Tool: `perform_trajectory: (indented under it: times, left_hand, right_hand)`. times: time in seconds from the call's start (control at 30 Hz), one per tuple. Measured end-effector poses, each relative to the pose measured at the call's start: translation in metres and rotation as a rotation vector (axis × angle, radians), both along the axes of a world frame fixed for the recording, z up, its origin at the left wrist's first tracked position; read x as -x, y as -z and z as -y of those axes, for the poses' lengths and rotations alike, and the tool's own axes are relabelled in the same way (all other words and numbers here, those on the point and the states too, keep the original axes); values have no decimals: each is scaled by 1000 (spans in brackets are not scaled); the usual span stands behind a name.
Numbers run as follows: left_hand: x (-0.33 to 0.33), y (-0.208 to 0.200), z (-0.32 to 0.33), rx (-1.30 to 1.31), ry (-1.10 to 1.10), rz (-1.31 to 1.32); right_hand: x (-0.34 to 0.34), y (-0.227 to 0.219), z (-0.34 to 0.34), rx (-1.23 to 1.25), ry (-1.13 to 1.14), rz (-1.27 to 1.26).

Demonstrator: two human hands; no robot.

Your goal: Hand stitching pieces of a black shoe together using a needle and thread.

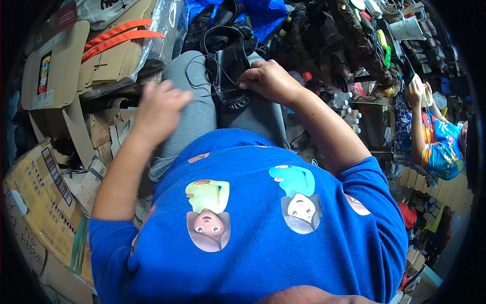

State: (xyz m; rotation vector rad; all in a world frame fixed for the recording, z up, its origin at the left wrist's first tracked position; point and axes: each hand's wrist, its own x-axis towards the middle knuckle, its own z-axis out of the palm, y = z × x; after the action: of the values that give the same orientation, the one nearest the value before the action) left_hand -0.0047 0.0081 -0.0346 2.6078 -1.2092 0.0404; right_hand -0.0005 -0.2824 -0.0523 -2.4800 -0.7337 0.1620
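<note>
Black leather piece [231,68] on the lap [200,109], long axis pointing away from the torso [253,172], far end indistinct. Right hand [268,81]: fingers pinching at its right edge. Left hand [161,110]: blurred, finger state indeterminable.

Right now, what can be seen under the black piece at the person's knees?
Grey trousers show on both sides of the black piece, which lies over them. The right hand covers part of it. What is directly beneath is hidden.

Black piece [234,66]: leather-like, smooth, glossy
Trousers [195,116]: matt cloth
Shirt [255,223]: matt cloth
Carton [66,66]: matt cardboard
Wrapping [169,28]: clear, glossy plastic
Blue sheet [266,16]: crinkled, glossy plastic
</note>
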Motion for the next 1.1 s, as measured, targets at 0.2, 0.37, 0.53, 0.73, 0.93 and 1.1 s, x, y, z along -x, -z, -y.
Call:
perform_trajectory:
  times: [0.2,0.37,0.53,0.73,0.93,1.1]
  left_hand:
    - [3,-28,-24,576,-136,-373]
    - [5,-38,46,1203,253,-776]
    - [19,-11,31,826,98,-1109]
    - [-1,22,-118,182,-498,-174]
    - [36,19,-193,-338,-991,-65]
    - [13,7,-120,-169,-807,-296]
  right_hand:
    - [6,-23,-3,-381,120,-176]
    - [10,-87,0,-1224,23,-575]
    - [21,-96,25,-309,-15,-593]
    - [46,-37,161,308,512,-398]
    - [99,-29,303,547,978,-277]
    - [77,-8,266,760,304,-689]
